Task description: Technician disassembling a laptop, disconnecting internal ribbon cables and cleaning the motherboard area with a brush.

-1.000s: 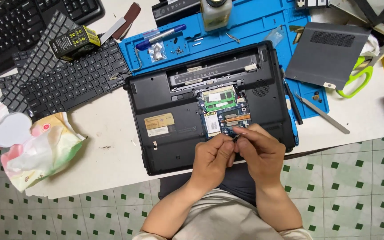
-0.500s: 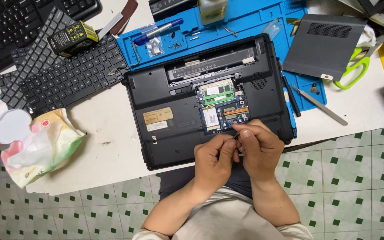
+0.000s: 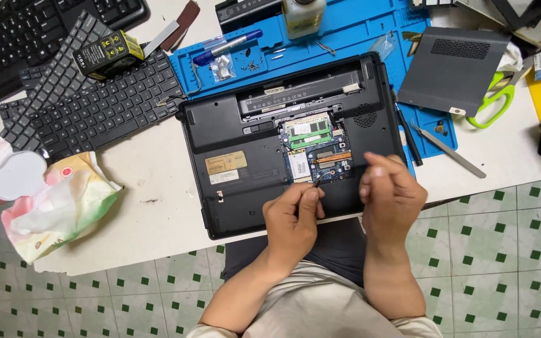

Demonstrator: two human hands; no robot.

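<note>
your white table [image 3: 158, 188] carries everything, and across its far side lies a blue work mat [image 3: 345, 31]. on the mat's near edge, partly over the bare table, sits the black laptop [image 3: 233, 134], bottom side up, with one bay uncovered so the green circuit boards [image 3: 311, 134] show. to its left two loose keyboards [image 3: 95, 106] lie overlapping, a small black and yellow box [image 3: 106, 53] on top of them, and nearer you a crumpled wipes pack [image 3: 51, 200] rests by the table edge. the dark grey cover panel [image 3: 452, 69] lies to the right of the laptop, with green-handled scissors [image 3: 493, 103] beside it and metal tweezers [image 3: 449, 150] below. your left hand [image 3: 292, 216] rests on the laptop's near edge, fingers pinched shut on a thin dark tool [image 3: 316, 182] whose tip points into the open bay. your right hand [image 3: 392, 194] is raised just beside it, fingers loosely curled; you cannot tell whether it grips anything.
</note>
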